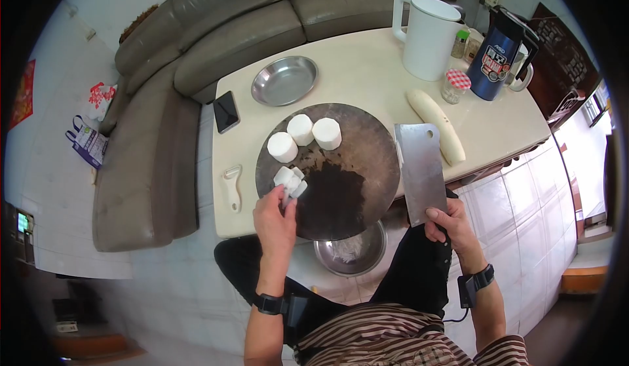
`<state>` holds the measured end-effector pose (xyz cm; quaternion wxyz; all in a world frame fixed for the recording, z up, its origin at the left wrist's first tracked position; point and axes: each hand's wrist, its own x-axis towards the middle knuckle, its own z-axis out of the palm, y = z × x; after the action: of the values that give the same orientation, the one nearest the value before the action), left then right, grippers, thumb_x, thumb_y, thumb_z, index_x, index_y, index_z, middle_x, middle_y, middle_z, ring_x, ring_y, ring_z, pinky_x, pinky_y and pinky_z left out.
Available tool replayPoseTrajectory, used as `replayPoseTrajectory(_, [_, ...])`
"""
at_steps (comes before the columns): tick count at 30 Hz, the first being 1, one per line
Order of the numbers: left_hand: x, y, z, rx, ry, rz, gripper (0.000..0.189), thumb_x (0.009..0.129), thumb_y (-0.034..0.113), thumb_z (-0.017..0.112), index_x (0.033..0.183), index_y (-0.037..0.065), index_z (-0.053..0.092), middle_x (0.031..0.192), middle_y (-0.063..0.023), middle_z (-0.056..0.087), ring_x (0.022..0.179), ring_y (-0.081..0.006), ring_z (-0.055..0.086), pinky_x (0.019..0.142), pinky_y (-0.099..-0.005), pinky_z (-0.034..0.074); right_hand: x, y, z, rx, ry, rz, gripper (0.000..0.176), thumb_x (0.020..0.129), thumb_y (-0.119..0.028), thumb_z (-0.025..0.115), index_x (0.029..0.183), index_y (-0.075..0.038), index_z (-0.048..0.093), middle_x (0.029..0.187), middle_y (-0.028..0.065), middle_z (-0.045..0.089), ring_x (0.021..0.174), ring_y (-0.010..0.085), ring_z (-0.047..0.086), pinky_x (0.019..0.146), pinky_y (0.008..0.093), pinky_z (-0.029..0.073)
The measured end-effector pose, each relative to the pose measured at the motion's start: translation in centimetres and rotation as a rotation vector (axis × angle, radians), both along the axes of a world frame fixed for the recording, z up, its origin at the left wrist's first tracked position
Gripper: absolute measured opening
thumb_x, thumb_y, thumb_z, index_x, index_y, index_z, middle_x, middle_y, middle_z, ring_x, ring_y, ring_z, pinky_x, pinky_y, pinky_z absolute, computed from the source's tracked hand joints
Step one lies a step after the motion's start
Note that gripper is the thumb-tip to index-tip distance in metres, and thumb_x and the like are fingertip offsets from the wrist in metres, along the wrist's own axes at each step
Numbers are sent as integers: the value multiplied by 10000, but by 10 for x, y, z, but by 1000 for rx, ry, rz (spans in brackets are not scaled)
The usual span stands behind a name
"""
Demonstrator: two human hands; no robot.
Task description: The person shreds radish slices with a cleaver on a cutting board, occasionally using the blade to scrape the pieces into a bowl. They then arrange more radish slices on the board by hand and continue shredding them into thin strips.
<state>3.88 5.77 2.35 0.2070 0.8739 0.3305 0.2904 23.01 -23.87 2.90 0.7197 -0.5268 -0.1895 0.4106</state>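
My left hand [275, 220] is at the lower left edge of a round dark cutting board [372, 146], its fingertips closed on small cut pieces of white radish [288, 179]. Gripped by its handle, a cleaver [421, 166] is in my right hand [453, 227], the broad blade pointing away from me beside the board's right edge. Three thick white radish chunks [301, 130] stand near the board's far left. A dark wet-looking patch covers the middle of the board. Right of it lies a long peeled white radish [438, 125].
A steel bowl [285, 81], a phone [227, 112] and a peeler [232, 188] lie on the table's left. At the back right stand a white pitcher [429, 41], a lidded jar [455, 87] and a blue flask [491, 61]. Below the board sits a metal basin [379, 251] with pale scraps.
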Motion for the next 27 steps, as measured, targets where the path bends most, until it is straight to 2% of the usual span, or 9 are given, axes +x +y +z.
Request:
replayPoseTrajectory(3, [0,-5,0,-18,-3,-14,320,808,26,740,1120,20,670,929,-139,673,876,-305,642,809,-400,512,1,-1,-3,15,11,-20,189,976,-123,620,852,20,623,614,68,581,411,91,428,424,260,380])
replayPoseTrajectory(11, [-14,-38,6,91,-61,-387,217,831,-23,695,1043,20,669,925,-157,664,878,-339,641,772,-412,515,0,-7,-4,30,-13,-38,199,978,-123,613,831,11,616,628,67,590,413,88,430,421,261,379])
replayPoseTrajectory(15, [-11,-48,0,77,-194,-294,195,870,-19,676,1060,17,693,949,-157,700,838,-314,685,751,-348,547,-4,-8,-4,48,-1,-36,203,979,-134,619,836,10,619,629,64,591,420,87,435,423,259,378])
replayPoseTrajectory(17, [-9,-44,-1,91,-233,-240,188,891,-10,675,1076,8,698,951,-129,717,816,-243,703,746,-319,554,-4,-7,-4,35,-16,-43,207,980,-137,620,835,10,619,631,63,591,422,87,437,423,258,379])
replayPoseTrajectory(19, [-8,-41,5,-175,-279,-127,168,892,-9,658,1058,3,682,908,-144,698,800,-246,698,721,-340,543,-6,-6,-4,12,-25,-31,210,980,-140,621,832,9,619,633,63,593,425,88,440,427,257,383])
replayPoseTrajectory(20, [-7,-41,10,-292,-278,-79,185,903,3,690,1087,-15,679,902,-73,707,770,-119,674,701,-284,555,-6,-6,-3,14,-26,-28,210,980,-140,621,832,9,619,633,63,593,425,88,440,427,257,383])
replayPoseTrajectory(21, [-5,-39,9,-290,-279,-79,185,903,3,690,1087,-15,679,902,-73,707,770,-119,674,701,-284,555,-6,-5,-2,10,-30,-33,209,980,-135,618,830,9,617,634,63,593,426,88,440,429,257,384])
replayPoseTrajectory(23, [-1,-35,4,-650,-423,-85,223,904,1,689,1122,-23,646,893,-75,701,752,-119,669,688,-261,556,-6,-5,-1,6,-35,-42,208,981,-130,615,827,9,615,635,63,593,427,88,440,431,257,385])
replayPoseTrajectory(27, [3,-37,2,-832,-409,-147,255,907,-5,683,1152,-29,618,906,-74,697,752,-121,668,690,-250,560,-7,-4,-1,8,-6,-58,207,983,-122,607,824,9,614,640,58,590,436,87,444,436,256,383])
